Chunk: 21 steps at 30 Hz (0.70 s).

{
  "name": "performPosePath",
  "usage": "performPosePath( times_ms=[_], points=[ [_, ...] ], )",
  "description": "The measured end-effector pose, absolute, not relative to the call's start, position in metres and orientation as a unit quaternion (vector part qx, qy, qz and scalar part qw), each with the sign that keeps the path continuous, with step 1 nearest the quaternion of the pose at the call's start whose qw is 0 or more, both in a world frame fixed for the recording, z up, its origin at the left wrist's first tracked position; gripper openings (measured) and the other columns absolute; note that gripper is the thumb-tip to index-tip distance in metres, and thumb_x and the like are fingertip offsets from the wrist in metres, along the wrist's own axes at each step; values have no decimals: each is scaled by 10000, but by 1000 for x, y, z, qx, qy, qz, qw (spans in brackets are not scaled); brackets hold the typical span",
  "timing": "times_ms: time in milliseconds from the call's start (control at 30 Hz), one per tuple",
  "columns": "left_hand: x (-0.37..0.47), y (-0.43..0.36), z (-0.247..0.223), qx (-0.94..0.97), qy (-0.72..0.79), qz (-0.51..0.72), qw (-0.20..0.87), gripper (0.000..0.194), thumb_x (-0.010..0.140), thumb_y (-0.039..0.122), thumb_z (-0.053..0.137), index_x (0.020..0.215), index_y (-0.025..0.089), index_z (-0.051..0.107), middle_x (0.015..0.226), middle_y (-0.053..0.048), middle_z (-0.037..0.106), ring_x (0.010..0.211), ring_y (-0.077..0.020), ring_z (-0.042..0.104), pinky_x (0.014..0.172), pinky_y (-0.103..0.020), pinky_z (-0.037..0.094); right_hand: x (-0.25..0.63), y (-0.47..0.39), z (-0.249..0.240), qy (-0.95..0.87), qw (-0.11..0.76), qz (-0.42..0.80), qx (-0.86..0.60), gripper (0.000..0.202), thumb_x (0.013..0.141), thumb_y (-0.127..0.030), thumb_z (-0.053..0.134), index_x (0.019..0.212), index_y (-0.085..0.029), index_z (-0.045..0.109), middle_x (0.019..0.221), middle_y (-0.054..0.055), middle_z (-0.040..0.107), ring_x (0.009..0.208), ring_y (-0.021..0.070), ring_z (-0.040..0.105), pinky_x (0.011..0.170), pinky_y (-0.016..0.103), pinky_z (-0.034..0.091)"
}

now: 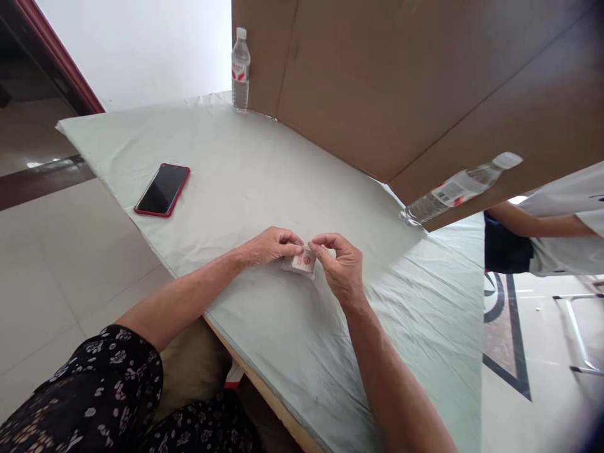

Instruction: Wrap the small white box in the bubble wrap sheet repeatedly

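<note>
A small white boxy packet [303,261] with red print lies low over the tablecloth, with what looks like clear plastic wrap about it. My left hand [276,244] pinches its upper left edge between thumb and fingers. At the upper right corner, my right hand [338,257] is closed in a pinch, thumb against forefinger. Whether those fingertips grip the packet itself or only its wrap is too small to make out. Both wrists come in from the near side of the table.
A pale green cloth [226,163] covers the table. A red-cased phone [163,190] lies to the left. Brown cardboard panels [344,82] stand at the back, with one water bottle [240,72] at their left end and another [460,187] at right. Beyond is a person's arm [542,223].
</note>
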<state>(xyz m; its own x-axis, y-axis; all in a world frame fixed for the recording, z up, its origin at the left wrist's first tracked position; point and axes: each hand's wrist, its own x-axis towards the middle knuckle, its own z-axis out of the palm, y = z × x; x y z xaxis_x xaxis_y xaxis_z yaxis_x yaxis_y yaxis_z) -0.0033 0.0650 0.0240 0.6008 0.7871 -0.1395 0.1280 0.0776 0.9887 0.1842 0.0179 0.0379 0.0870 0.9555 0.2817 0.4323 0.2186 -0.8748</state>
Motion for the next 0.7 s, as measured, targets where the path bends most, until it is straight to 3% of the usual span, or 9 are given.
performPosePath(
  times_ms=[100,333,467,533,600,700],
  points=[
    [-3,64,25,635,367,263,626,383,828,437,648,1034,121,716,885,-42,699,788,-132,595,733,-253,435,183,10,31,-630,477,248,-561,76,838,-329,670,821,-255,683,820,6,717,867,215,659,869,377,478],
    [-3,65,21,676,374,268,576,385,855,474,600,983,132,725,835,-30,669,752,-134,563,661,-233,425,182,-4,18,-747,419,54,-514,148,929,-263,587,837,-292,699,903,14,785,1015,246,685,977,450,405],
    [-1,63,23,685,371,270,566,344,864,425,577,964,129,722,832,-28,668,768,-136,562,696,-237,428,184,-15,14,-787,376,31,-489,152,913,-213,587,922,-297,713,1042,20,793,1102,260,686,982,469,399],
    [-1,62,25,688,375,268,560,335,868,410,567,963,129,722,817,-24,661,751,-132,553,679,-235,420,185,-19,13,-785,386,28,-485,158,905,-208,587,950,-302,706,1009,22,794,1084,263,695,989,479,410],
    [-1,62,25,690,380,265,556,334,870,407,561,965,131,724,791,-17,650,717,-127,542,643,-232,407,187,-20,12,-763,420,26,-490,163,903,-236,594,1018,-301,690,1004,36,783,1086,269,687,1004,490,425],
    [-2,63,23,689,378,266,559,328,867,400,563,977,136,723,792,-16,656,705,-125,547,625,-229,402,196,-14,9,-732,446,69,-511,406,877,-351,651,1272,-285,588,1265,95,689,1231,292,602,1036,507,441]
  ],
)
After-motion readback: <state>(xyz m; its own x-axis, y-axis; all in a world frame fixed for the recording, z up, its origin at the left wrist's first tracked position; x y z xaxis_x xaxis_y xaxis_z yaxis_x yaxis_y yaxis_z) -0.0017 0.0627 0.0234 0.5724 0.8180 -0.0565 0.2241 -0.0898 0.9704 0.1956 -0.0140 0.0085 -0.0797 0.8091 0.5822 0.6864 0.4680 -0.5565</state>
